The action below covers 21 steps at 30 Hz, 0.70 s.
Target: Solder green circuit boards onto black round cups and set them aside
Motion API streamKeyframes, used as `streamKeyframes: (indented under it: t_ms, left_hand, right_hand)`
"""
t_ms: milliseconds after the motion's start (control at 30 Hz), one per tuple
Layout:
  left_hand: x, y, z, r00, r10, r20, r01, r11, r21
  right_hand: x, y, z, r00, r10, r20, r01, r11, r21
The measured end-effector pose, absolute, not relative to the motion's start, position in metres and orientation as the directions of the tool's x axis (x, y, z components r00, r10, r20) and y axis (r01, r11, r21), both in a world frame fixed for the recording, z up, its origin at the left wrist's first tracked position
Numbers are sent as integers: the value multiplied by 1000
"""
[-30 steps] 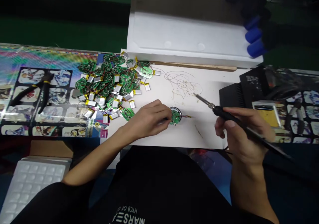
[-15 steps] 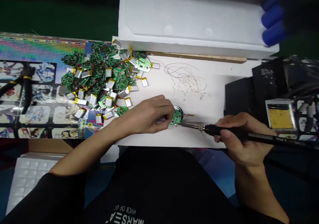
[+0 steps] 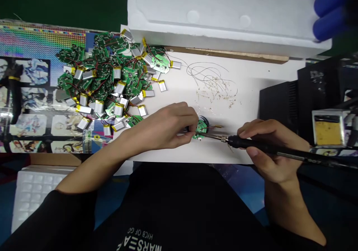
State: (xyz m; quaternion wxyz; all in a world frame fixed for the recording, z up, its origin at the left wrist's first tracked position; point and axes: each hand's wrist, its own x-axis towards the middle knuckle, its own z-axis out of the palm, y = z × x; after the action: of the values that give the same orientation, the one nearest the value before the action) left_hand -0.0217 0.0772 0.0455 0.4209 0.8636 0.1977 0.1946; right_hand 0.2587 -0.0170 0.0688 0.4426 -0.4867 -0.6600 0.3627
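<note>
Left hand pinching round green circuit board, dark round disc under it. Right hand gripping soldering iron — tip at board's lower edge. Heap of green boards with silver pouch batteries left of hands on white sheet; wire scraps beyond. White foam slab at far edge — another person's blue-gloved fingers at its right end.

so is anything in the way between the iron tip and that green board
Nothing visible is: the soldering iron in the right hand points straight at the green circuit board, and its tip appears to reach the board's edge. The left hand holds the board from the opposite side, with its fingertips close by.
</note>
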Motion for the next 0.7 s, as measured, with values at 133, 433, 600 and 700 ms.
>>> streamKeyframes:
  t_ms: [133, 433, 600, 700]
  left_hand:
    - [-22, 77, 46, 844, 509, 167, 187, -572, 798]
    - [-23, 76, 47, 842, 517, 157, 198, -565, 801]
    - [-22, 77, 48, 844, 514, 153, 199, -564, 801]
    - [-23, 77, 48, 845, 510, 160, 192, -569, 800]
  right_hand:
    - [257, -16, 68, -121, 968, 222, 344, 250, -905]
    - [257, -16, 64, -112, 972, 209, 371, 236, -898]
    - [257, -15, 65, -113, 971, 209, 369, 236, -899]
    - [258, -16, 64, -122, 970, 211, 371, 242, -897]
